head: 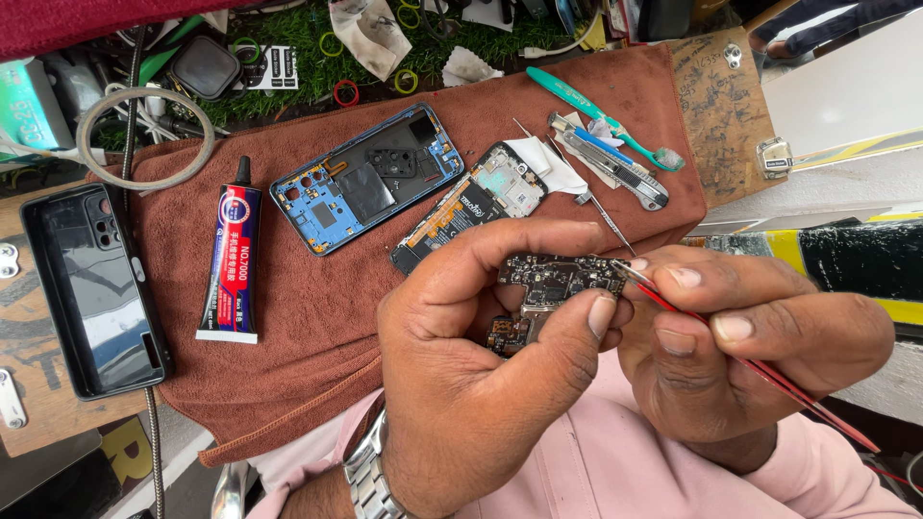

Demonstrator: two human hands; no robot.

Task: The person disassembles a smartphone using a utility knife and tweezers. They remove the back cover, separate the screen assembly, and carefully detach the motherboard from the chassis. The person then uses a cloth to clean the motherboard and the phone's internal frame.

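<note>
the left hand (481,375) pinches a small dark circuit board (558,284) between thumb and fingers, holding it up over the lap, while the right hand (740,356) is closed around red tweezers (760,370) whose tips touch the board's upper right edge. the work appears to be at the stage of picking at 1 tiny part on the board; the next move likely calls for a steady, fine nip without slipping across the components. the board sits directly in the left hand's grip, just beside the right fingertips. beyond them, on a brown cloth (317,317), lie a blue phone frame (365,178), a second opened phone body (471,207), a glue tube (231,255), a utility knife (611,163) and a green toothbrush (601,115); a black phone case (91,288) rests at the cloth's left edge.
</note>
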